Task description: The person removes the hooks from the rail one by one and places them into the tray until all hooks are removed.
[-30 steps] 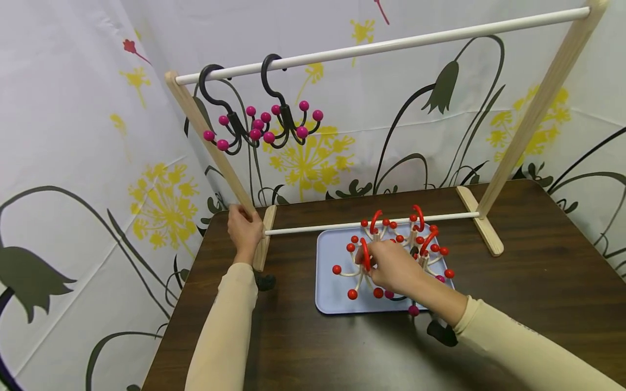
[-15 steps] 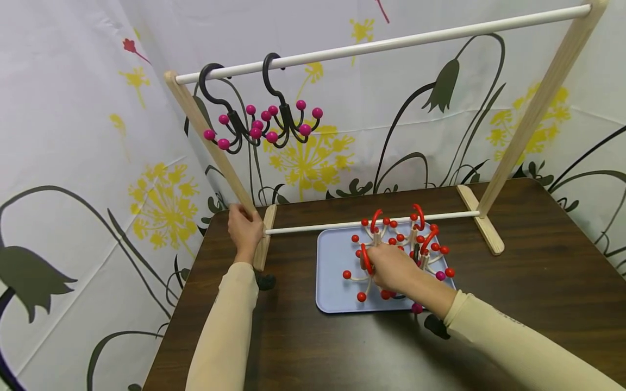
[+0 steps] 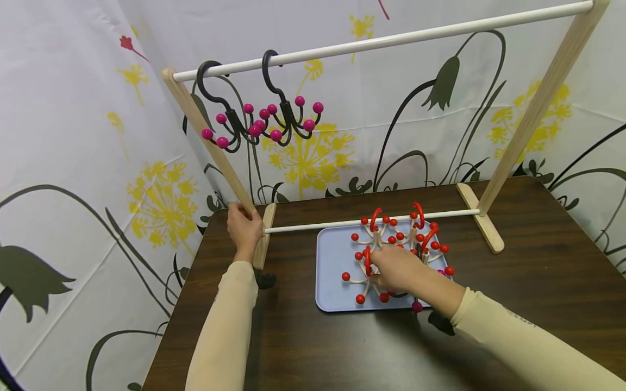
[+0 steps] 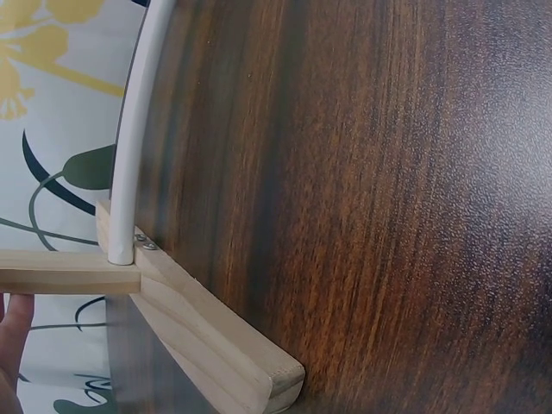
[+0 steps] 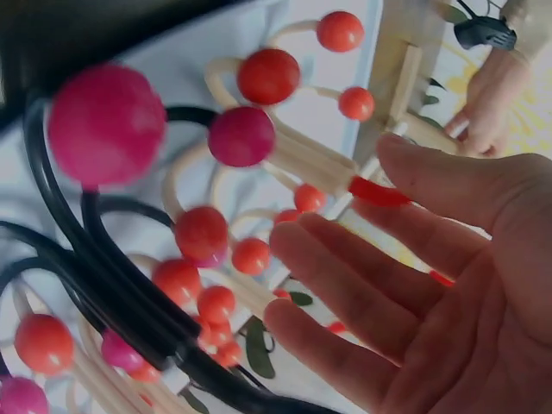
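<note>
My left hand [image 3: 244, 231] grips the foot of the left wooden upright [image 3: 210, 142] of a small garment rack; one finger shows against the wood in the left wrist view. Over the pale blue tray [image 3: 329, 282], my right hand [image 3: 397, 266] is at the red hook of a cream multi-arm hanger [image 3: 368, 279] with red ball tips. Its fingers are spread and nearly straight in the right wrist view, with thumb tip and index beside the red hook. Right under that camera lies a black multi-arm hanger [image 5: 112, 276] with pink balls, mostly hidden by my hand in the head view.
Two black hangers with pink balls, one at left [image 3: 230, 111] and one beside it [image 3: 286, 106], hang from the top white rail [image 3: 391, 42]. More cream hangers [image 3: 375, 236] crowd the tray's right half. The lower rail [image 3: 313, 226] runs behind it. A patterned curtain backs the dark table [image 3: 313, 353].
The cream hanger at my right hand has shifted slightly right and settled on the tray, its hook now more upright. The second hanging black hanger has turned a little. My left hand stays put.
</note>
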The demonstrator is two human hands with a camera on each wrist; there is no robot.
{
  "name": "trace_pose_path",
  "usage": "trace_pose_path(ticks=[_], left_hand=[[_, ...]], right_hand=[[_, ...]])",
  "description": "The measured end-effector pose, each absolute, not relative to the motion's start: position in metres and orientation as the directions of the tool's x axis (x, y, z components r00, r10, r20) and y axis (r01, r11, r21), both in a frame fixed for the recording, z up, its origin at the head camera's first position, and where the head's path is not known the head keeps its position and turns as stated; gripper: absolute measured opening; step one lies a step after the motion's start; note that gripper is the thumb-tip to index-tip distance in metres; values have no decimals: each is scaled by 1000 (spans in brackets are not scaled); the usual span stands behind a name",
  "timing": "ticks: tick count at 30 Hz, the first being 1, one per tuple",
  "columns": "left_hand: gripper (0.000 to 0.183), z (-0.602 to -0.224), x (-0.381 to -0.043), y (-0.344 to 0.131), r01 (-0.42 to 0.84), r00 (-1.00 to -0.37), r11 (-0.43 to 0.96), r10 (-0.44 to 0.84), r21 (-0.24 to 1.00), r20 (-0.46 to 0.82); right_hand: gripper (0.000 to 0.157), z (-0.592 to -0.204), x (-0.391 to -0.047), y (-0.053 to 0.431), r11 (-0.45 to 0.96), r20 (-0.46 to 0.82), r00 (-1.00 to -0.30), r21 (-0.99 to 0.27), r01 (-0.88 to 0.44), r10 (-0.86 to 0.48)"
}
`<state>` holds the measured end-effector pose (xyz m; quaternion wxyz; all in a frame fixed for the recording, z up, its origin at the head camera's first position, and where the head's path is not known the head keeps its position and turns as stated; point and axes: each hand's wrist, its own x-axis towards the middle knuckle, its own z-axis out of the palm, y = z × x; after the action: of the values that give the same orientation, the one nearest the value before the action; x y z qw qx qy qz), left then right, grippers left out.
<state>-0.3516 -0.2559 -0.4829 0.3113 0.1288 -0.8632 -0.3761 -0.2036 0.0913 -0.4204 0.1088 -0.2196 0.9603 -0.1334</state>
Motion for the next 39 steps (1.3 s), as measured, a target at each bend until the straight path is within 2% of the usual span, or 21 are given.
trace_pose_path(ticks=[11,16,19,25,28,31,34,39], left_hand=[[22,-482,-352,-256,7,-780,685,-452,728,432],[22,-482,-352,-256,5,-781,679,-456,734,427],[22,-482,-351,-256,4,-782,679,-455,734,425],[23,-481,-350,-256,-1,-781,679,-459,734,423],[22,-482,-350,-256,0,-778,677,-463,736,425],[22,-483,-351,-258,7,-781,679,-455,734,428],[22,-484,-351,-258,15,-782,681,-448,732,433],[22,-483,-350,-258,22,-781,683,-444,730,439]], right_hand=[[30,-383,-201,103,853,-120,-870,-303,-426,-477],[29,-362,-202,108,849,-119,-867,-306,-431,-483],[27,-346,-202,108,842,-76,-863,-276,-463,-499],[17,-302,-212,97,802,103,-825,-194,-565,-556],[18,-275,-226,88,775,257,-795,-199,-600,-549],[26,-252,-245,79,741,410,-749,-219,-635,-520],[33,-234,-263,66,716,504,-726,-265,-646,-468],[37,-211,-284,39,691,537,-767,-403,-600,-352]])
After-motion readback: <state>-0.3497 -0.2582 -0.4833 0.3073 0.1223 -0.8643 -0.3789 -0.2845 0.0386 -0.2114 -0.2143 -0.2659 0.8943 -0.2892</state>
